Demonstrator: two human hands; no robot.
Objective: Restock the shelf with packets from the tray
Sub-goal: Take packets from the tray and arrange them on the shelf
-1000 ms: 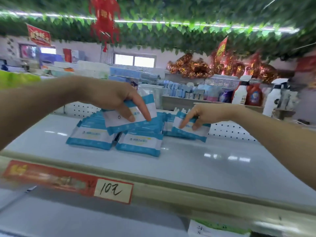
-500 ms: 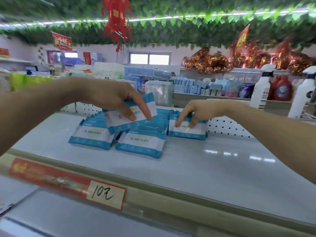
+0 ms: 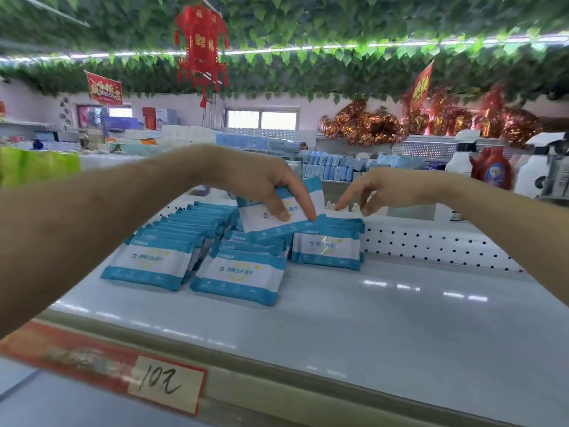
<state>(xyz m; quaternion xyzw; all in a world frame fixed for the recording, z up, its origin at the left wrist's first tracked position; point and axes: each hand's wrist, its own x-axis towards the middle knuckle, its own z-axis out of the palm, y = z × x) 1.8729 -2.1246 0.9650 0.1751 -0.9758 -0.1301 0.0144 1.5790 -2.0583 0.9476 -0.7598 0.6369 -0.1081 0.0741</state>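
Glossy white shelf (image 3: 400, 318): three leaning rows of packets (image 3: 240, 272) at back left, near the perforated back panel (image 3: 431, 245). Your left hand (image 3: 261, 183) pinches a tilted packet (image 3: 260, 223) above them; your right hand (image 3: 378, 189) hovers empty, fingers loose. Risk: a crooked set-down could topple a row. Bare deck lies rightward; mind the front lip (image 3: 308, 392).

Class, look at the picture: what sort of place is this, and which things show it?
Most likely a shop or small supermarket: a handwritten price label fixed to the shelf, rows of identical blue-and-white packets, and detergent bottles beyond.
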